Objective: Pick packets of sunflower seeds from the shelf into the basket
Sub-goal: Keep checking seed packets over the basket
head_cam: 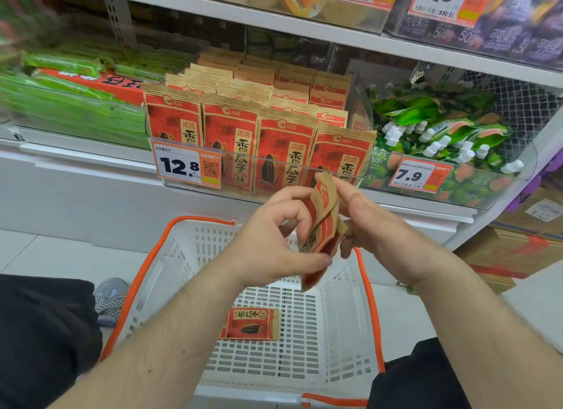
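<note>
Nearest you, the white basket [170, 274] with its orange handles sits low between your knees; one packet of sunflower seeds [249, 324] lies flat on its slatted floor. Above it, your left hand [274, 235] curls round a second packet [321, 228] — thumb under, fingers wrapped over its left edge; your right hand [365, 222] pinches the same packet from the right side, so it stands on edge between both palms, over the basket's far end. Beyond, on the shelf [420, 209], rows of the same red-and-tan packets [231, 140] stand upright behind a clear rail — a price tag [187, 164] reads 12.8.
</note>
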A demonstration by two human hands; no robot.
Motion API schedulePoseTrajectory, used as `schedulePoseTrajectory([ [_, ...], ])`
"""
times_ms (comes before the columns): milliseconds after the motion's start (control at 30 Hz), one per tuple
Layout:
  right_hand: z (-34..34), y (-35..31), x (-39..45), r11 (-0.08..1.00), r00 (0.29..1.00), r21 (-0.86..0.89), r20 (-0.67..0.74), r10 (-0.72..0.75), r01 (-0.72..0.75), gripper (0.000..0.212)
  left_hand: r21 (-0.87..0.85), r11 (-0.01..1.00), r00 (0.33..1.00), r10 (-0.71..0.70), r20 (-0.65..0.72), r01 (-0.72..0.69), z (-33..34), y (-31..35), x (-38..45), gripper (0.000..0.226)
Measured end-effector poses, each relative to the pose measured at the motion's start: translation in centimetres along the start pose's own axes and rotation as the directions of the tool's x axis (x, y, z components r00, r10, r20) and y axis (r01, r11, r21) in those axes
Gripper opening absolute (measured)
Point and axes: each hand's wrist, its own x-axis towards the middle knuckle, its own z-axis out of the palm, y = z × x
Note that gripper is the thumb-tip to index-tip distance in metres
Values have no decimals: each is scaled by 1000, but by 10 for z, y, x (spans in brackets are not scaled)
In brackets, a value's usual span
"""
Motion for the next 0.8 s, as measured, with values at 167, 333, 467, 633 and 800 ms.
schedulePoseTrajectory([
  [167, -2, 2, 0, 998, 998, 10, 7, 56, -56, 61, 88, 996, 998, -1, 66, -4, 3, -1, -2, 38],
  [333, 1, -2, -1, 1000, 998, 5, -50, 30, -30, 46, 93, 995, 997, 15, 74, -21, 5, -1, -2, 34],
  [467, 0, 0, 1, 999, 994, 24, -105, 43, -41, 39, 69, 997, 995, 34, 96, -41, 6, -3, -1, 33],
  [633, 0, -3, 3, 999, 982, 29, -188, 34, -29, 39, 86, 995, 992, 43, 115, -53, 6, -4, -2, 34],
  [800, 0, -3, 3, 999, 979, 4, -199, 43, -44, 48, 53, 998, 995, 38, 94, -43, 7, -4, -4, 34],
])
